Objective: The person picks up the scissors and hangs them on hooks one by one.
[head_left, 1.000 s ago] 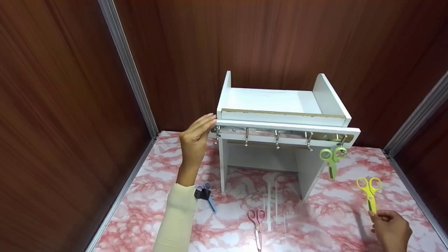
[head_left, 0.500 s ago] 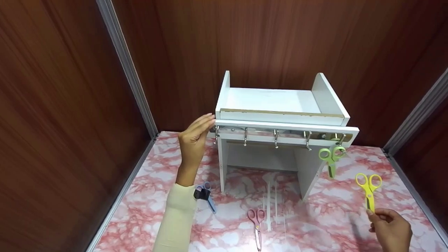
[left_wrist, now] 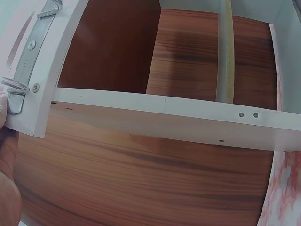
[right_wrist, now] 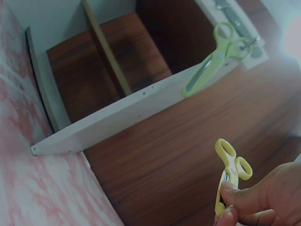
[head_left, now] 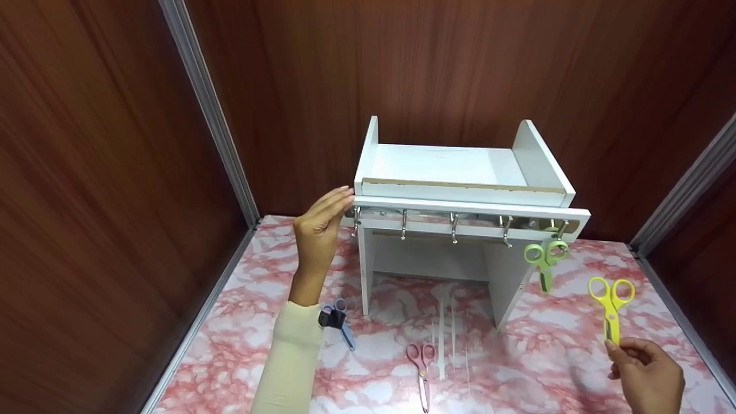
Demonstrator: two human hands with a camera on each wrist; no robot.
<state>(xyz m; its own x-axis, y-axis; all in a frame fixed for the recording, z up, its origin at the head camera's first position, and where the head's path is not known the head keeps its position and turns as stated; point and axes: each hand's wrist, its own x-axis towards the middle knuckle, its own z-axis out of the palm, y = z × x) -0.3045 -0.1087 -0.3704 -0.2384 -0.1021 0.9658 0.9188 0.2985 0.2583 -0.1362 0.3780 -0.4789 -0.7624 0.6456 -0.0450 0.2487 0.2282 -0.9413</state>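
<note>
Yellow scissors [head_left: 612, 315] are in the air at the far right, above the tabletop [head_left: 253, 345], with the loops up and the blade end down. From the left, I first see the left hand [head_left: 318, 230]: its fingers are almost straight and lie together, and their tips touch the left end of the white rack [head_left: 460, 194], at the hook rail [head_left: 425, 224]. Whether the thumb grips the rail too, I cannot tell. Beside the sleeve [head_left: 296, 356], blue scissors [head_left: 347, 334] lie on the tabletop, partly covered by a black device [head_left: 332, 318]. More to the right, pink scissors [head_left: 423, 371] lie in front of the rack, loops toward it. Green scissors [head_left: 545, 264] hang by a loop from the rightmost hook [head_left: 563, 228]. Last comes the right hand [head_left: 652, 371], which pinches the blade end of the yellow scissors between thumb and forefinger; these scissors are near the green pair but apart from it. I judge them light, stiff and not fragile, with a smooth surface that may turn under so narrow a pinch. Holding the blade end seems sensible, because it leaves both loops free; a grip slightly nearer the pivot would probably be steadier.
</note>
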